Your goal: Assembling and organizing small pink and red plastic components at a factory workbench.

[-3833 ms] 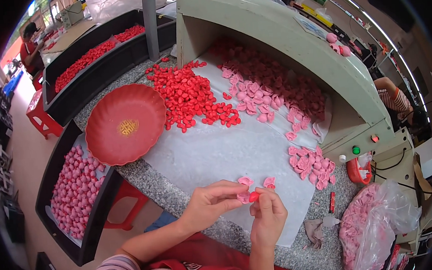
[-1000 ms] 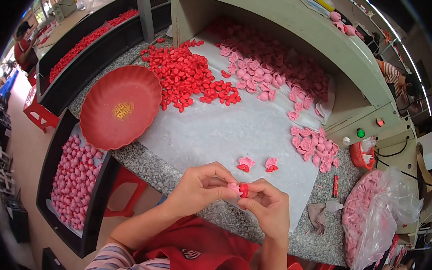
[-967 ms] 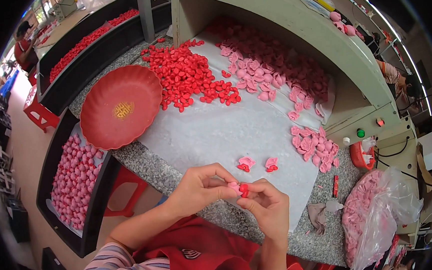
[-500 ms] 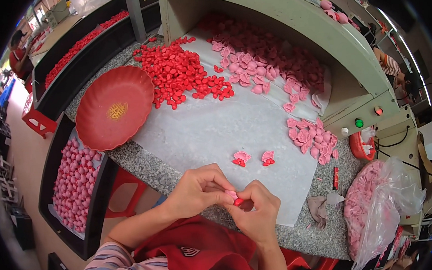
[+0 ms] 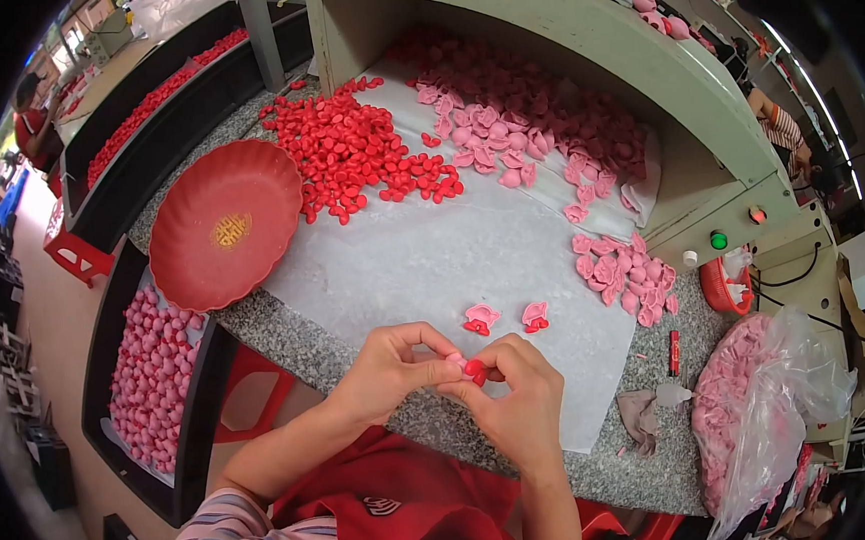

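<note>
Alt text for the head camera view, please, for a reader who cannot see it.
Both hands, left hand and right hand, pinch one small red piece together at the near edge of a white sheet. Two finished pink-and-red pieces lie just beyond; farther off sit a red pile, a pink pile and an empty red dish.

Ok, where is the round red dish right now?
In the head view the red dish sits on the left of the counter, just left of the heap of red pieces, above the tray of pink pieces.
</note>
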`<state>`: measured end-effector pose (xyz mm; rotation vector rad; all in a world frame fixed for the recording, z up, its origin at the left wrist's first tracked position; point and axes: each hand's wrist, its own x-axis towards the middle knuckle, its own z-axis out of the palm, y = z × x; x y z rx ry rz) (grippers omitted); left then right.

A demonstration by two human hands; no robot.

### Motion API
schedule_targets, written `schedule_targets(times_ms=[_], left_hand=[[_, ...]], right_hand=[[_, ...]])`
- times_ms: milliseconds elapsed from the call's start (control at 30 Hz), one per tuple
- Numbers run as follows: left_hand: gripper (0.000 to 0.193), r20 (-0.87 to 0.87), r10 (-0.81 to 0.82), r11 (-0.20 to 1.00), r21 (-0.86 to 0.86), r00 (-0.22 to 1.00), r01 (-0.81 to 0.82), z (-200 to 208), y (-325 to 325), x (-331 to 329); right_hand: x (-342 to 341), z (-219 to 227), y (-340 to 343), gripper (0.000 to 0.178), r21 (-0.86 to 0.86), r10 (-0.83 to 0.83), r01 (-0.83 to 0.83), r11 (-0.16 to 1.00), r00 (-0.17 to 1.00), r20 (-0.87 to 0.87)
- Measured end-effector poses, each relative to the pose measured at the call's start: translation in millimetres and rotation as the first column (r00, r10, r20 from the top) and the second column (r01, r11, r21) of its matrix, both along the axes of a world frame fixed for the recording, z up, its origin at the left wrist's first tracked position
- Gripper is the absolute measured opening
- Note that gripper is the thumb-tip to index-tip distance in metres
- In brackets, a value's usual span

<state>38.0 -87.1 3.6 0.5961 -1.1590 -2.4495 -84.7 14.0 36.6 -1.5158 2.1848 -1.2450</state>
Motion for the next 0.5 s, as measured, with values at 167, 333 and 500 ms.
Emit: schedule_targets(times_ms=[167,333,500], left_hand=[[0.012,-0.017,0.018,0.995,-0.095,1.0,-0.019,-10,-10,-10],[0.031,0.085,0.19,0.54,-0.841,0.978,-0.032,7,-80,-59],[0.031,0.035,0.458,0.088,-0.996,0.888,-0.006,6,-156,-155]], right_hand=[[-15,-9,-13,0.025,-0.149,0.09,-0.112,0.982,0.985,-0.148],[-44,-32,-54,0.021,-0.094,-0.08,0.055,0.994,0.953,-0.291],[-58,-56,-82,0.027,-0.008,-0.131,0.147,0.989,0.855,-0.501]])
